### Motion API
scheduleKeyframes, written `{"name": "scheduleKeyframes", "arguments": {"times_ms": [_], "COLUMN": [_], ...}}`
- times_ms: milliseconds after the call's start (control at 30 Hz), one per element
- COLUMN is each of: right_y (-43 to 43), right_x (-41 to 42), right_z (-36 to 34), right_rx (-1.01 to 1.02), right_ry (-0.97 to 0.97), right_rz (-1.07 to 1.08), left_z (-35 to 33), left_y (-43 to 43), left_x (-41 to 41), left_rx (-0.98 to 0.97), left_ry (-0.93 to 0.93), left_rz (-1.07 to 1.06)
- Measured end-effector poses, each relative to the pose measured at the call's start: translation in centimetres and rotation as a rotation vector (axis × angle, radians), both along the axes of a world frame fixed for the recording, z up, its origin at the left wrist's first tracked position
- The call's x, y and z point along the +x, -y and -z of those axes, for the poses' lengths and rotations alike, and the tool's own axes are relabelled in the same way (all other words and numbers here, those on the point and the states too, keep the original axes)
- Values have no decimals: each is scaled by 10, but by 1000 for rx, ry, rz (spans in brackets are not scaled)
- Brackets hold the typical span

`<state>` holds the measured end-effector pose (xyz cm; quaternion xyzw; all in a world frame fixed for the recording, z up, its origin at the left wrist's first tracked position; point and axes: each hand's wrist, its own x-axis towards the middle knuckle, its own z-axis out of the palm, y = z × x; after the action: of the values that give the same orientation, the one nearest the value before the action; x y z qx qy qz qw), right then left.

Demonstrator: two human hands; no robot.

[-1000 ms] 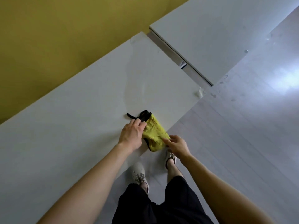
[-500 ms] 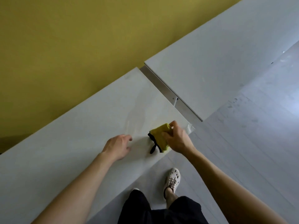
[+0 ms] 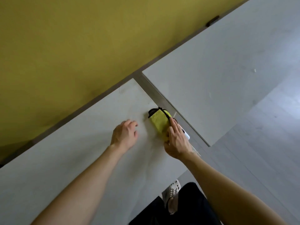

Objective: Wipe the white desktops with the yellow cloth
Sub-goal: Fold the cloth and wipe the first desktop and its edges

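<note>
Just then, the right hand (image 3: pixel 177 143) lay flat on the cloth (image 3: pixel 159 123), its fingers (image 3: pixel 174 125) straight and pressing the near half down, not curled round it. That folded yellow cloth, black-edged, sat on the near desk (image 3: pixel 73 159) at its right edge, just beside the gap to the second desk (image 3: pixel 219 78). The left hand (image 3: pixel 124 135) rested on the same desk near the cloth but apart from it, fingers loosely bent and grasping nothing.

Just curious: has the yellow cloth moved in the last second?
Yes. The yellow cloth slid along the desktop to the gap between desks.
</note>
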<state>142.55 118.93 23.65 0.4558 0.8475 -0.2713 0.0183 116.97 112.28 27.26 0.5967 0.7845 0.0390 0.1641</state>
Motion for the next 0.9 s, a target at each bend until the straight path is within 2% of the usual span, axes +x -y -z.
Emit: {"name": "scheduleKeyframes", "arguments": {"times_ms": [133,333,533,700,900], "right_y": [-4,-28,-118,-137,-142], "right_x": [-2,-35,-122,-126,-120], "right_z": [3,20,25,27,24], "right_rx": [1,93,-46,-204,-18], "right_ry": [-58,-24,-190,-188,-220], "right_rz": [63,-47,53,-85,-175], "left_z": [24,55,87,89,84], "left_y": [-39,-81,-94,-96,-96], "left_x": [-9,-26,-40,-38,-37], "left_rx": [185,315,465,449,417], "left_ry": [-9,-64,-128,-171,-190], "left_rz": [-98,-115,-199,-205,-228]}}
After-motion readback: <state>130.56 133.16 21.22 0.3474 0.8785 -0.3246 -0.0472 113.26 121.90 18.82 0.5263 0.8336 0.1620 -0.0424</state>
